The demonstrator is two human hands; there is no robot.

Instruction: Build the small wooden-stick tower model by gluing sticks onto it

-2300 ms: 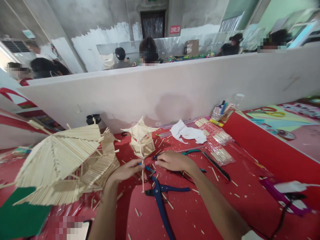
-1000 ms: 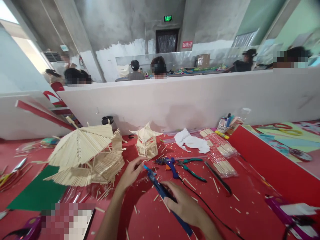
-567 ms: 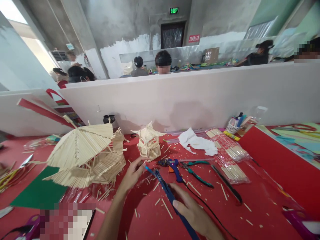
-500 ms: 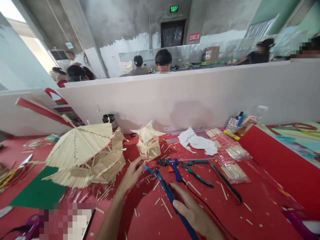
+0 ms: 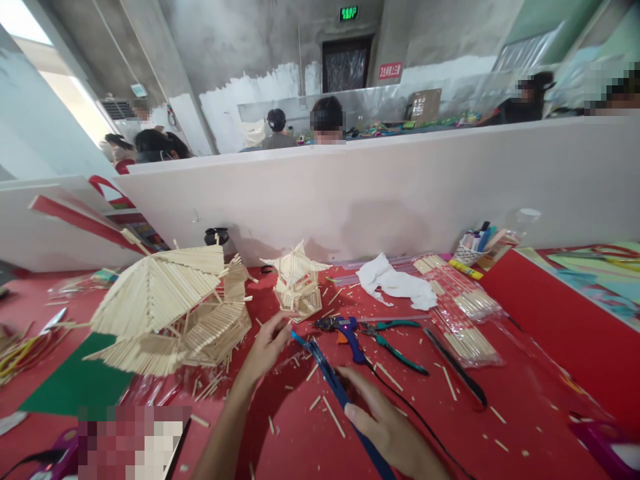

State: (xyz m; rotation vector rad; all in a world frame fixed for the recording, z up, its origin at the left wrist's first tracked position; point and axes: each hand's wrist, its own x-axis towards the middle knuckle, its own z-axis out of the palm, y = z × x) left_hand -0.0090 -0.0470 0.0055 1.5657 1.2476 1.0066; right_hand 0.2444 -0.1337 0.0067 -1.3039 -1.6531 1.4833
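My left hand [image 5: 270,340] is closed, thumb and fingertips together at the upper end of a short light-blue strip [image 5: 301,340]. The strip's lower end meets the narrow tip of a long dark-blue tool [image 5: 336,387]; its exact kind is unclear. My right hand [image 5: 367,410] is wrapped round that tool. Just beyond my left fingertips stands a small pavilion model made of wooden sticks [image 5: 299,283]. A blue hot glue gun [image 5: 350,339] with a lit red light lies right of the tool's tip, next to green-handled pliers [image 5: 395,343].
A larger stick pavilion [image 5: 165,300] stands at left. Bagged wooden sticks [image 5: 463,320], white tissue [image 5: 395,283] and a black-handled tool [image 5: 457,370] lie at right. The glue gun's cord [image 5: 407,403] runs past my right hand. A white partition [image 5: 300,187] bounds the table's back.
Both hands and the blue tool stay almost in place. The view has shifted very slightly.
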